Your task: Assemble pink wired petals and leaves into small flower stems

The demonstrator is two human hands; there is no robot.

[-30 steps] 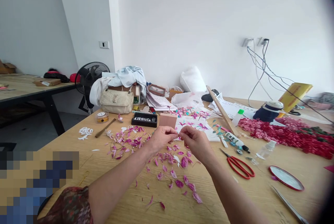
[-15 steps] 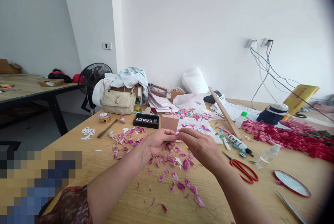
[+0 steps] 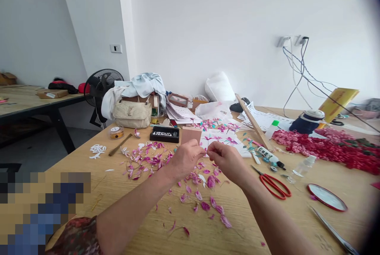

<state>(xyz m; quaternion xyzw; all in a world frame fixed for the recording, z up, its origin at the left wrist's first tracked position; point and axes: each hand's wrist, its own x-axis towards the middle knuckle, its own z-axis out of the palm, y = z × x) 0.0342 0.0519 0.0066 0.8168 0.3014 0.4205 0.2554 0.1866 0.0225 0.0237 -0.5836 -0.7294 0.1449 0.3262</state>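
Observation:
My left hand (image 3: 187, 157) and my right hand (image 3: 226, 160) are raised over the middle of the table, fingertips nearly meeting. Both are closed in a pinch, thumb against forefinger. Whatever sits between the fingertips is too small to make out. Beneath and around them lie loose pink and magenta fabric-like petals (image 3: 210, 181), some on thin stems. Just beyond the hands is a white sheet (image 3: 214, 135) bearing pink flowers with teal leaves (image 3: 232, 140). A pinkish-brown block (image 3: 190, 134) stands behind my left hand.
Red-handled scissors (image 3: 274, 185), a spray bottle (image 3: 305, 166), a red-rimmed round dish (image 3: 326, 197) and metal tweezers (image 3: 331, 229) lie to the right. Crimson flower bunches (image 3: 323, 150) fill the right side. At left are a black tray (image 3: 164, 137) and a beige handbag (image 3: 132, 114).
My right hand has gone from stretched, flat fingers to a closed pinch. My left hand has turned, back upward, hiding the dark green bit seen at its fingers before. The view has shifted slightly.

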